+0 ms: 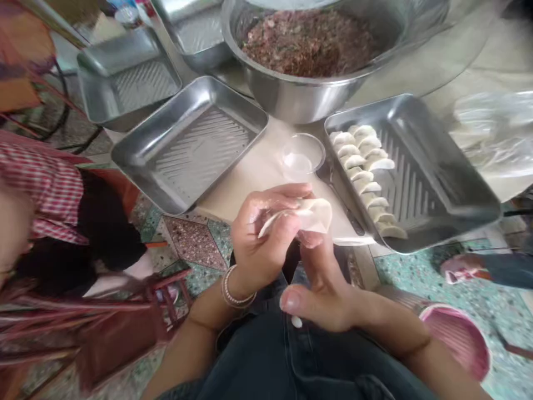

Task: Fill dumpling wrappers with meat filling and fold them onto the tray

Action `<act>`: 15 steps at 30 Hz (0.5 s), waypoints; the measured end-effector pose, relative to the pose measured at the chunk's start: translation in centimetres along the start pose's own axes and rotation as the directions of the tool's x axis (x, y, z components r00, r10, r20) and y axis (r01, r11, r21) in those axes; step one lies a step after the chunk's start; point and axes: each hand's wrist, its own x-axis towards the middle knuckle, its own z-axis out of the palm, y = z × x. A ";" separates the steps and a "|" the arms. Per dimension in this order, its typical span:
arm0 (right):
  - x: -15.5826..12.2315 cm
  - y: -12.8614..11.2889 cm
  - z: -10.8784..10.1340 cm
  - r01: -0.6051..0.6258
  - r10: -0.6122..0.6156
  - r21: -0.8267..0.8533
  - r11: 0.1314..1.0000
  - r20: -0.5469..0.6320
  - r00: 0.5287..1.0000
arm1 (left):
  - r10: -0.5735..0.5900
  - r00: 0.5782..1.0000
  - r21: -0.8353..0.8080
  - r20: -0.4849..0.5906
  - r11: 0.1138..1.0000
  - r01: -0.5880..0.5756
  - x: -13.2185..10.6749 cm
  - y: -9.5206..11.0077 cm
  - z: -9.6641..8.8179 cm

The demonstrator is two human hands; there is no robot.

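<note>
Over my lap, my left hand (258,239) is closed around a pale round dumpling wrapper (317,215), its thumb on the near face and the sheet curved into a fold. Whether filling lies inside is hidden. My right hand (327,291) is just under the wrapper's right side, thumb spread away and fingertips partly hidden behind the sheet; I cannot tell whether they touch it. Rows of finished dumplings (370,153) line the left side of the right metal tray (466,194). At the back, a big steel bowl (297,100) holds minced meat filling (308,41).
Beyond my hands stands a small clear cup (303,158) with something white in it. A slim dark utensil (345,203) lies beside the right tray. Another metal tray (200,150) sits left. A seated person (54,194) is far left; a pink-lined bin (456,339) stands lower right.
</note>
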 end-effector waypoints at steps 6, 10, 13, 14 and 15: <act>-0.8 -0.1 0.5 0.005 -0.010 -0.064 0.998 -0.076 0.997 | -0.009 0.998 0.038 -0.063 0.999 0.012 -0.1 0.1 0.7; -0.1 -0.3 0.0 0.111 -0.129 -0.152 0.982 -0.112 0.985 | -0.049 0.997 0.000 -0.060 0.999 0.050 0.0 0.5 0.8; 0.2 -0.6 -0.4 0.121 -0.147 -0.195 0.973 -0.125 0.981 | -0.214 0.977 -0.067 0.018 0.974 0.215 0.1 0.8 0.6; 0.1 -0.7 -0.5 0.104 -0.129 -0.189 0.976 -0.125 0.984 | -0.254 0.966 -0.082 0.045 0.963 0.257 0.2 0.9 0.5; -0.1 -0.7 -0.4 0.082 -0.105 -0.172 0.982 -0.129 0.986 | -0.271 0.960 -0.097 0.064 0.956 0.276 0.3 0.9 0.5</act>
